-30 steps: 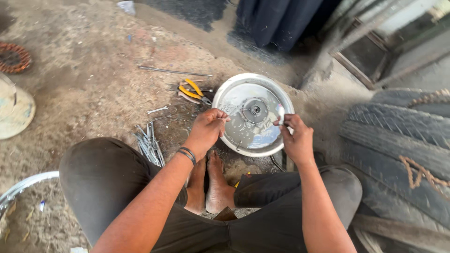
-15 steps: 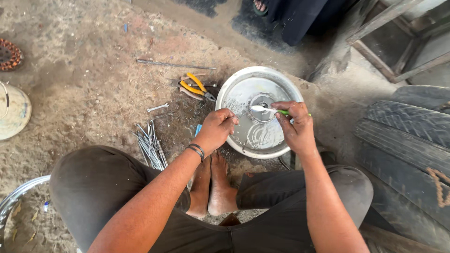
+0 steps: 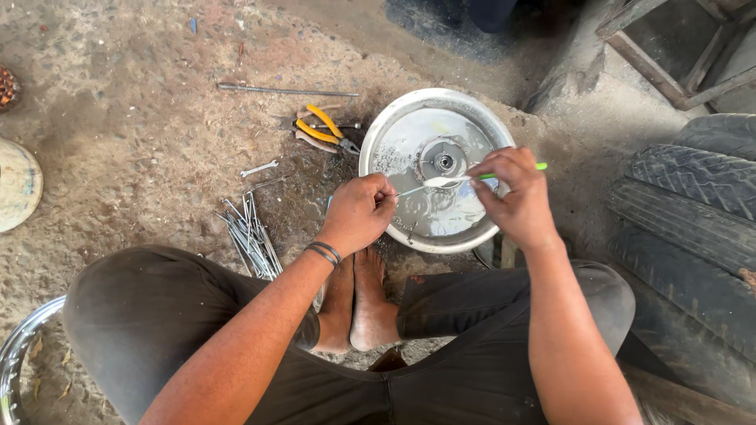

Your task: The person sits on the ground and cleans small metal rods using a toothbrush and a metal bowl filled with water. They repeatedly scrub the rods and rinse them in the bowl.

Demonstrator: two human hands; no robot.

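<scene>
A thin silver spoke [image 3: 411, 190] is stretching between the two hands, just above the round shiny wheel drum [image 3: 394, 142] that is lying flat on the dirt floor [image 3: 134, 126]; the left hand [image 3: 358, 212] is pinching the near end of the spoke with its fingers curled tight; the right hand [image 3: 512, 197] is closing around a small tool with a green handle [image 3: 516, 171] and is pressing it on the far end of the spoke, over the middle of the drum. The drum's hub [image 3: 445, 161] is sitting just beyond the right hand's fingers. Two bare feet [image 3: 358, 307] are resting together below the hands. Yellow pliers [image 3: 324, 130] are lying beyond the left hand, near the drum's rim; a small wrench [image 3: 260, 168] and a bundle of loose spokes [image 3: 250, 232] are lying to the left of the left hand; a long metal rod [image 3: 287, 91] is lying farther off. A big black tyre [image 3: 693, 220] is sitting to the right of the right hand.
</scene>
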